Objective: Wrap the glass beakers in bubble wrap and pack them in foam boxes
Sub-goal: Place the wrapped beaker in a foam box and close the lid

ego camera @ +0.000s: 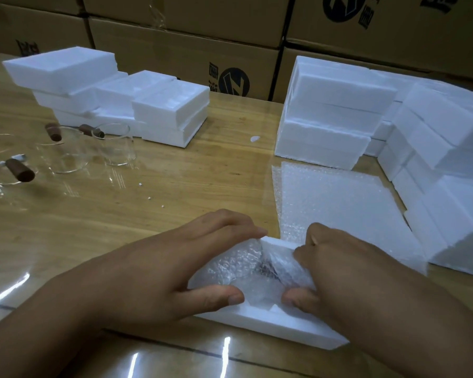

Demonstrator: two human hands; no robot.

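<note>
Both hands, left hand (172, 271) and right hand (339, 271), grip pinching the bubble-wrapped bundle (257, 268) down into the foam box (271, 326), bottom centre.

The shiny wooden table (175, 186) holds white foam boxes (172, 113), clear glass beakers (115, 145), a bubble wrap sheet (333, 197), and one open foam box (271, 323).

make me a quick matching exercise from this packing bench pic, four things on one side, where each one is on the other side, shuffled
Things:
1. bare glass beakers
2. flat bubble wrap sheet
3. wrapped bundle
4. cardboard cartons

Places:
A. stacked behind the table
B. in the open foam box between the left hand and right hand
C. far left of the table
D. on the table, right of centre

Pairs: 1-C, 2-D, 3-B, 4-A
</note>
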